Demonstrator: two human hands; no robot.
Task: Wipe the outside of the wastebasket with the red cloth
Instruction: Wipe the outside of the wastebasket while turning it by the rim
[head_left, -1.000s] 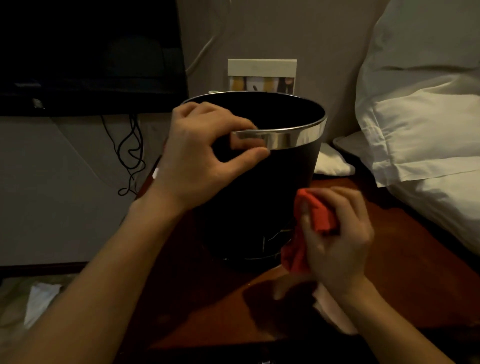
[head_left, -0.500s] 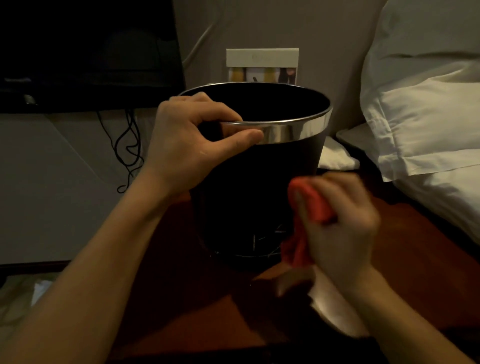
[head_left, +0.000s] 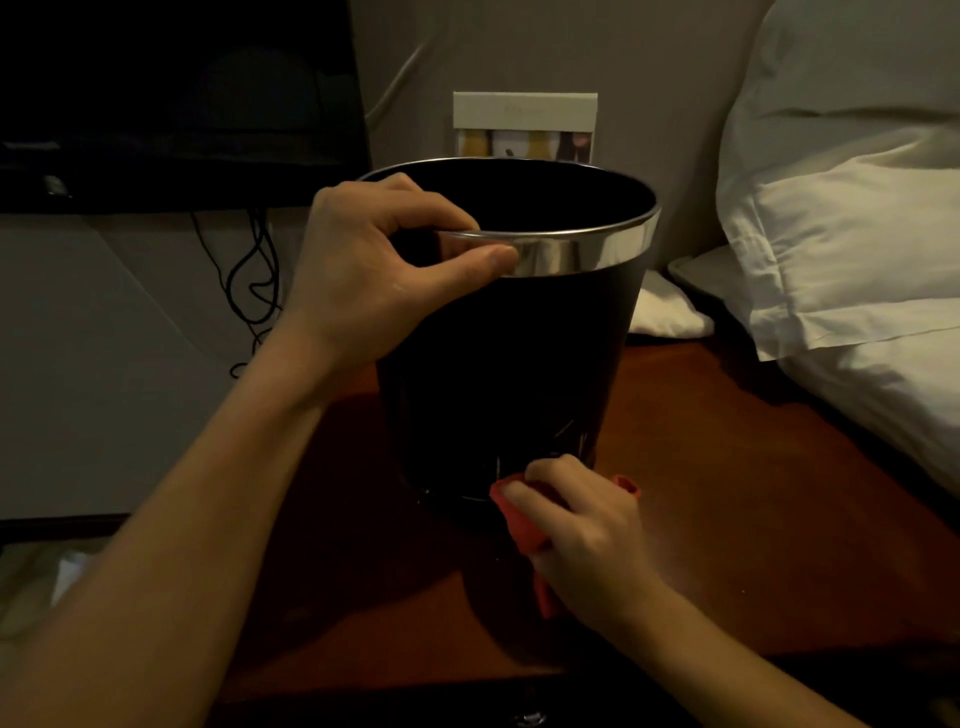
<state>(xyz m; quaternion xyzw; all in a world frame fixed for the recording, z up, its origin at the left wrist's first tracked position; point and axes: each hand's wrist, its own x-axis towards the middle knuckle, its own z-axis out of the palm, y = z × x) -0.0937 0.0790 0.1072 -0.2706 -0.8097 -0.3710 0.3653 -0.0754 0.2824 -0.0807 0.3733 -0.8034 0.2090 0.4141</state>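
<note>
On the table (head_left: 727, 493), left hand (head_left: 374, 275) pinches the wastebasket (head_left: 498, 374) rim; right hand (head_left: 587, 540) grips the red cloth (head_left: 519, 525).

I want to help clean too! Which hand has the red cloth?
The right hand, low by the wastebasket's base, grips the red cloth. The left hand only pinches the shiny rim up top.

Dim room, reddish-brown wooden table (head_left: 727, 493), white pillows (head_left: 852, 249) stacked at right, grey wall (head_left: 519, 47) behind, dark television (head_left: 171, 93) at left, black cables (head_left: 249, 280) dangling beneath, small card (head_left: 524, 122) propped against wall
</note>
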